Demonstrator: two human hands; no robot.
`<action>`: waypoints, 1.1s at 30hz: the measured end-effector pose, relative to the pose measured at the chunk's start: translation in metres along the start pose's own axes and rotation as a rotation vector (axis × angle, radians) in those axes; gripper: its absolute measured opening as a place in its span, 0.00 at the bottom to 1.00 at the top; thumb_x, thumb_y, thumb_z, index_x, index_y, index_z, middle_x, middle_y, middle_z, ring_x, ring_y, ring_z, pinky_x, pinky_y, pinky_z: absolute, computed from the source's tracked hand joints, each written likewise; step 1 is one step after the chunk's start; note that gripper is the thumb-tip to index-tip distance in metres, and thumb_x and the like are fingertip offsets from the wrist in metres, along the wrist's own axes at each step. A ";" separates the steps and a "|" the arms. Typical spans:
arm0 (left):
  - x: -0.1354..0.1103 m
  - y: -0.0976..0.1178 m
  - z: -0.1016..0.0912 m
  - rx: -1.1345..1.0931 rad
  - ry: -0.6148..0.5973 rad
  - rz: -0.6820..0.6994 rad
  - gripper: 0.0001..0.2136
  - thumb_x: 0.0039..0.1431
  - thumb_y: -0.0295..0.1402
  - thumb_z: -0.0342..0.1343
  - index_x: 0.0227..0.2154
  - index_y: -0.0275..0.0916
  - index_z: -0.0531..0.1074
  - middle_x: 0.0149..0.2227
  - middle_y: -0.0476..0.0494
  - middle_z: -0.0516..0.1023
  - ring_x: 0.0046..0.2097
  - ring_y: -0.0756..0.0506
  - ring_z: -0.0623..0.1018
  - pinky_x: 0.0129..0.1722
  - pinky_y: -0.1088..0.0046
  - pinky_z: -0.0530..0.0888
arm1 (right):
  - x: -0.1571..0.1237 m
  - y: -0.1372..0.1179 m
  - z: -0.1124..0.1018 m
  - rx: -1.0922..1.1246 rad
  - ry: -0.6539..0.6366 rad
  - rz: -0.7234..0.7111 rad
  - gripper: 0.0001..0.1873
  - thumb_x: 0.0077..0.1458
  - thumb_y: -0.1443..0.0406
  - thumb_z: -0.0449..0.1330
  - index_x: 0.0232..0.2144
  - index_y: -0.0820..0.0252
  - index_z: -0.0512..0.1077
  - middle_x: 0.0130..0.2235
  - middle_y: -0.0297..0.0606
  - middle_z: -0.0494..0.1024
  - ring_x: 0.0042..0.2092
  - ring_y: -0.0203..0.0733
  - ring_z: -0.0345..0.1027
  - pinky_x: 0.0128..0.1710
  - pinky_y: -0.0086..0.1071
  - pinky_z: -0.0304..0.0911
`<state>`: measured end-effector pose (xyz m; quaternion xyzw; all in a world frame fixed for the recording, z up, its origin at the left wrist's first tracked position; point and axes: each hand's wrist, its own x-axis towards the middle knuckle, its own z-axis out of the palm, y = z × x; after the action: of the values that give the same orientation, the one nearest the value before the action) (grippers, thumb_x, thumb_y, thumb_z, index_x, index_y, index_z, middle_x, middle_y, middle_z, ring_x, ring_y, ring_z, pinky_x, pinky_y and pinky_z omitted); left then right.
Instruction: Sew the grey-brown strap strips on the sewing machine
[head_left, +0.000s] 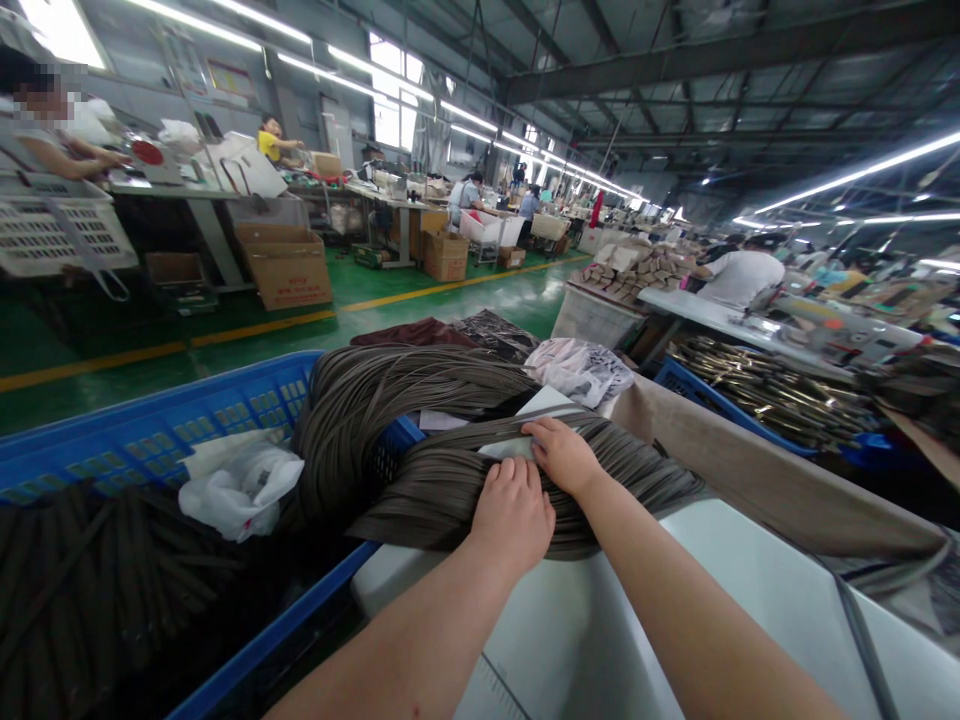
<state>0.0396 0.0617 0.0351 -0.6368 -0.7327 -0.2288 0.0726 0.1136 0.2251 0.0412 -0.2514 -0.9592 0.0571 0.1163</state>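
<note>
A thick bundle of long, narrow, dark grey-brown strips lies draped over a smooth white surface in front of me. My left hand presses down on the bundle, fingers together and curled over the strips. Just beyond and to the right, my right hand has its bent fingers on the strips beside a flat pale piece that shows between them. The undersides of both hands are hidden. More of the same strips hang in a looped heap behind, over the blue basket's edge.
At left stands a blue plastic basket holding dark strips and a clear plastic bag. A beige cloth-lined side runs along the right. Beyond it, a blue crate holds shiny metallic-looking pieces. Several people work farther off.
</note>
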 end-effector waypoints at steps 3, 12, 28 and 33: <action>0.000 0.000 -0.001 -0.008 -0.005 -0.004 0.15 0.65 0.34 0.50 0.48 0.29 0.73 0.45 0.33 0.76 0.48 0.36 0.72 0.49 0.57 0.68 | 0.001 0.001 0.001 0.004 -0.003 -0.013 0.23 0.58 0.76 0.55 0.53 0.59 0.75 0.51 0.42 0.76 0.54 0.43 0.67 0.61 0.35 0.61; -0.002 -0.001 0.003 -0.021 0.018 -0.018 0.17 0.66 0.34 0.50 0.51 0.29 0.72 0.48 0.30 0.77 0.50 0.36 0.72 0.51 0.56 0.68 | 0.001 0.000 -0.001 0.071 0.016 0.026 0.15 0.52 0.75 0.58 0.39 0.57 0.79 0.44 0.41 0.77 0.50 0.45 0.70 0.58 0.38 0.63; 0.001 0.000 0.005 0.019 0.005 -0.034 0.18 0.65 0.35 0.51 0.51 0.28 0.72 0.50 0.28 0.76 0.51 0.34 0.71 0.52 0.55 0.68 | 0.012 0.004 0.001 0.078 0.031 0.117 0.23 0.56 0.74 0.54 0.52 0.62 0.77 0.55 0.46 0.77 0.56 0.44 0.70 0.62 0.37 0.61; -0.001 -0.001 0.007 0.029 0.022 -0.033 0.23 0.64 0.35 0.51 0.58 0.25 0.67 0.54 0.27 0.74 0.53 0.34 0.71 0.53 0.56 0.67 | 0.010 0.001 0.004 0.042 0.005 0.098 0.23 0.58 0.73 0.55 0.55 0.65 0.75 0.55 0.48 0.76 0.58 0.45 0.68 0.65 0.38 0.58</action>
<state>0.0400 0.0640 0.0286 -0.6210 -0.7455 -0.2264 0.0863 0.1046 0.2308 0.0395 -0.2956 -0.9441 0.0822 0.1211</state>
